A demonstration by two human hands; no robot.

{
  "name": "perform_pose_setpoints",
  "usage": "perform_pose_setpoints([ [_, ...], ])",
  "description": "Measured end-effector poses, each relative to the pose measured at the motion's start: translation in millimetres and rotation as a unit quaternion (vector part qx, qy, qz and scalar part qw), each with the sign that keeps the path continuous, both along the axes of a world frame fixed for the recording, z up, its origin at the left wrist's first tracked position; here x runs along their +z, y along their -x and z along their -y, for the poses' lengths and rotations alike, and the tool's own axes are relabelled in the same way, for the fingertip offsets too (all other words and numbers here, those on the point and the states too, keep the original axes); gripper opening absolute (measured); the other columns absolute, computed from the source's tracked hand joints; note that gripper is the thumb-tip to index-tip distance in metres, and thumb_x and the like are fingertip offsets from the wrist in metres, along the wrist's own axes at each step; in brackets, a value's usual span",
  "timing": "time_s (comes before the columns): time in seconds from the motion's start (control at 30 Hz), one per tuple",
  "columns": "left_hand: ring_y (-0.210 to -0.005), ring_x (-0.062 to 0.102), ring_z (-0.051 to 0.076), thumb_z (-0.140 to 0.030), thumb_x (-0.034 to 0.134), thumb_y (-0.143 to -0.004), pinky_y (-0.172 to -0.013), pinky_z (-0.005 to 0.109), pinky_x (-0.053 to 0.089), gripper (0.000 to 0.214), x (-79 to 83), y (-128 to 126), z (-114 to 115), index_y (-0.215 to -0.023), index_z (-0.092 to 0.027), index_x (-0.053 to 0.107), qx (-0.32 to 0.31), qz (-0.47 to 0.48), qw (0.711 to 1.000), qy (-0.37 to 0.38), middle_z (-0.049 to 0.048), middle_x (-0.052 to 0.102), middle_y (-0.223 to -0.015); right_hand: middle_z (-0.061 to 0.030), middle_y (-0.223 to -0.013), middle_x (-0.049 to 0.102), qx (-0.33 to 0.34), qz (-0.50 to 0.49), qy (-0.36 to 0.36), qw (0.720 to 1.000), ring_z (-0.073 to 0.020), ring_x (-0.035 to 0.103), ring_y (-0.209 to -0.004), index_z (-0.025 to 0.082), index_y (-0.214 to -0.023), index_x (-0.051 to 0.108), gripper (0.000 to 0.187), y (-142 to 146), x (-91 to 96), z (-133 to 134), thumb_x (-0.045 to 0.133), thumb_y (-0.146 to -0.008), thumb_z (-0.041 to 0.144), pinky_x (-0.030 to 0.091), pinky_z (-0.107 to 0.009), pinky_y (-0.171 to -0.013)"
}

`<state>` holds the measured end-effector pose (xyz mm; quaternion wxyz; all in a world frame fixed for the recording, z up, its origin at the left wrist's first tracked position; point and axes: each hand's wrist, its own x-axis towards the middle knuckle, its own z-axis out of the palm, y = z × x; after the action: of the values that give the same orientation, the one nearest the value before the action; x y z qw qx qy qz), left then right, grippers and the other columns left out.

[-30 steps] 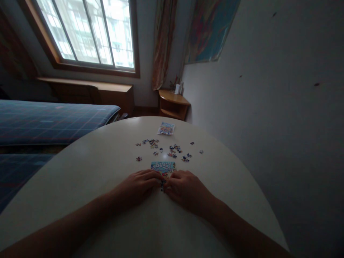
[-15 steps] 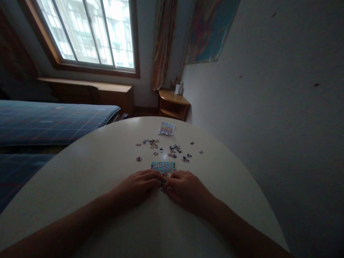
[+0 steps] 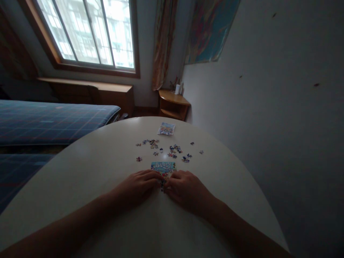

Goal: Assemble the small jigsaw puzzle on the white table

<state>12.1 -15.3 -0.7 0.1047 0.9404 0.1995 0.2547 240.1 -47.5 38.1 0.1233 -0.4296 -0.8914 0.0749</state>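
Note:
A partly assembled jigsaw puzzle (image 3: 163,166) lies flat on the table, its top rows light blue with white lettering. My left hand (image 3: 143,182) rests over its lower left side, fingers together and fingertips on the pieces at the lower edge. From the other side my right hand (image 3: 185,186) covers the lower right, thumb and fingers closed at a puzzle piece (image 3: 162,189) on that same lower edge. The fingers hide much of the puzzle's lower part. Loose puzzle pieces (image 3: 175,148) are scattered just beyond it.
A small picture card or packet (image 3: 166,128) lies farther back on the round white table (image 3: 107,161). More loose pieces (image 3: 153,143) are spread left of centre, with a single piece (image 3: 139,159) nearer. A blue plaid mattress (image 3: 53,122) stands left, a wall right.
Both hands stay at the puzzle's lower edge, with only a very slight shift of the right fingers. The loose pieces and card have not moved.

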Motion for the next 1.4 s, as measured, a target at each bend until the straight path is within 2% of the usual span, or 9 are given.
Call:
perform_pose_setpoints([
  [1.4, -0.115, 0.061, 0.019, -0.008, 0.046, -0.097, -0.100, 0.035, 0.051, 0.024, 0.2, 0.7, -1.1, -0.110, -0.020, 0.062, -0.006, 0.001, 1.000, 0.003, 0.0054, 0.066, -0.123, -0.0024, -0.089, 0.071, 0.003, 0.005, -0.012, 1.000, -0.0170, 0.064, -0.080, 0.022, -0.092, 0.070, 0.006, -0.6, -1.9, -0.1, 0.067, -0.086, 0.024, 0.042, -0.029, -0.073],
])
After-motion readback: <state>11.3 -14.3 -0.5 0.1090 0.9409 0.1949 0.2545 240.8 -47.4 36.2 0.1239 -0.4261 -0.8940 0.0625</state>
